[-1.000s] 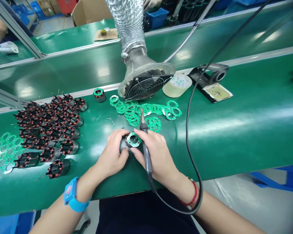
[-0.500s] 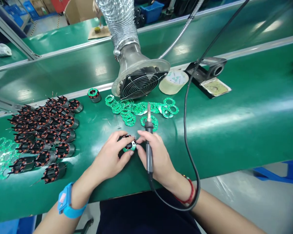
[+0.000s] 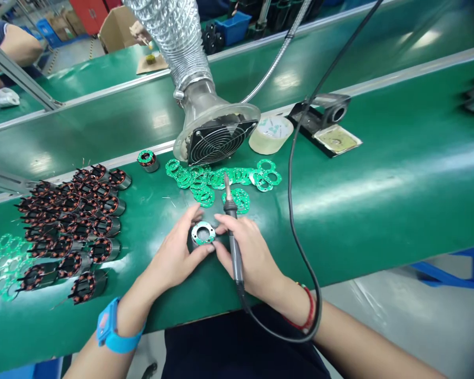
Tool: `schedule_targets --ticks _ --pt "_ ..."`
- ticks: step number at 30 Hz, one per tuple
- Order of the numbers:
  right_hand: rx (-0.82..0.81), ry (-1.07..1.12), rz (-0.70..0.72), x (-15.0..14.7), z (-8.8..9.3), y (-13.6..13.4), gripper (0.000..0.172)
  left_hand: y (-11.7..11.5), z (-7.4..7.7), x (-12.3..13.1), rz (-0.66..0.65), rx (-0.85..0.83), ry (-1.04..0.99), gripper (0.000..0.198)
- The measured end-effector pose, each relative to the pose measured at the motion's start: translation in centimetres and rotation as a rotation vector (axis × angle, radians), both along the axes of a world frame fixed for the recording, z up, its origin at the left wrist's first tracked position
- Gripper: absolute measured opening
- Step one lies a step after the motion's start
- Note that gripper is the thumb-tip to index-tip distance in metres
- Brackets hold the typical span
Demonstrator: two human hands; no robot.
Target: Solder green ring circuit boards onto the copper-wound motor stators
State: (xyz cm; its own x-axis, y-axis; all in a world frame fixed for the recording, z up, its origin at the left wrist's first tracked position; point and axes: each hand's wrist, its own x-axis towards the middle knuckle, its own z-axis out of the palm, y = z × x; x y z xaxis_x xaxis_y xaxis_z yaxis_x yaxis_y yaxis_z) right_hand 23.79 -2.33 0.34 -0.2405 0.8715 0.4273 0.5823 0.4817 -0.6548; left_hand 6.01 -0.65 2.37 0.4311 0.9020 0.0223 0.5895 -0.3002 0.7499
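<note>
At a green desk (image 3: 379, 173), a worker's left hand (image 3: 177, 252) and right hand (image 3: 248, 252) close together around a small wound motor stator (image 3: 202, 235) capped with a green ring board, which sits on the desk just in front of the worker. The left hand's grip pinches the stator's side, fingers curled on it; the right hand's fingertips touch its other side while that grip is clamped on a soldering iron (image 3: 232, 231), tip pointing away toward loose green ring boards (image 3: 221, 179). A fume extractor fan (image 3: 217, 139) stands beyond them, and rows of wound stators (image 3: 71, 221) lie to the left. The hot tip rides near the fingers and the boards; a slip could burn skin or scorch a part, and the trailing cable (image 3: 300, 237) could snag and jerk the iron.
</note>
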Motion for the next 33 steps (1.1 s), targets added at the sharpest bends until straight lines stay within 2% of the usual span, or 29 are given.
schedule_targets --ticks 2,4,6,8,9,11,14,16,18,20,24,26,31,33 --pt "-0.009 -0.03 0.064 0.1 0.6 0.4 0.05 0.0 0.0 -0.9 -0.036 -0.022 0.049 0.082" --pt "-0.048 -0.067 0.207 0.0 1.2 0.9 0.055 0.0 0.3 -1.8 -0.047 -0.012 0.118 0.076" --pt "-0.103 -0.113 0.312 -0.1 1.7 1.4 0.056 0.1 0.9 -2.4 -0.051 -0.02 0.186 0.049" --pt "-0.118 -0.147 0.294 -0.3 1.7 1.7 0.049 0.1 1.6 -2.8 -0.066 -0.047 0.241 0.015" --pt "-0.106 -0.156 0.255 -0.5 1.5 1.8 0.046 0.2 1.9 -2.9 -0.07 -0.067 0.245 0.009" --pt "-0.059 -0.161 0.166 -0.8 1.0 1.7 0.043 0.2 2.3 -2.9 -0.053 -0.126 0.172 0.014" --pt "0.02 -0.16 0.083 -1.2 0.2 1.3 0.045 0.2 2.0 -2.6 0.024 -0.277 -0.091 0.006" --pt "0.051 -0.15 0.083 -1.3 -0.1 1.2 0.046 0.2 1.5 -2.1 0.13 -0.399 -0.322 0.005" --pt "0.051 -0.115 0.121 -1.3 -0.1 1.1 0.046 0.2 1.1 -1.5 0.25 -0.496 -0.531 0.017" --pt "0.053 -0.066 0.173 -1.3 0.0 1.0 0.048 0.3 0.8 -0.9 0.329 -0.546 -0.623 0.022" --pt "0.136 -0.008 0.272 -1.1 0.2 1.0 0.054 0.4 0.5 -0.6 0.322 -0.535 -0.569 0.017" --pt "0.157 -0.01 0.274 -1.1 0.4 0.9 0.054 0.4 0.4 -0.7 0.295 -0.508 -0.545 0.017" --pt "0.12 0.022 0.211 -0.9 0.6 0.8 0.038 0.2 0.2 -0.8 0.324 -0.403 -0.379 0.016" --pt "0.121 0.067 0.215 -0.8 0.8 0.8 0.037 0.3 0.3 -0.6 0.33 -0.346 -0.308 0.014"
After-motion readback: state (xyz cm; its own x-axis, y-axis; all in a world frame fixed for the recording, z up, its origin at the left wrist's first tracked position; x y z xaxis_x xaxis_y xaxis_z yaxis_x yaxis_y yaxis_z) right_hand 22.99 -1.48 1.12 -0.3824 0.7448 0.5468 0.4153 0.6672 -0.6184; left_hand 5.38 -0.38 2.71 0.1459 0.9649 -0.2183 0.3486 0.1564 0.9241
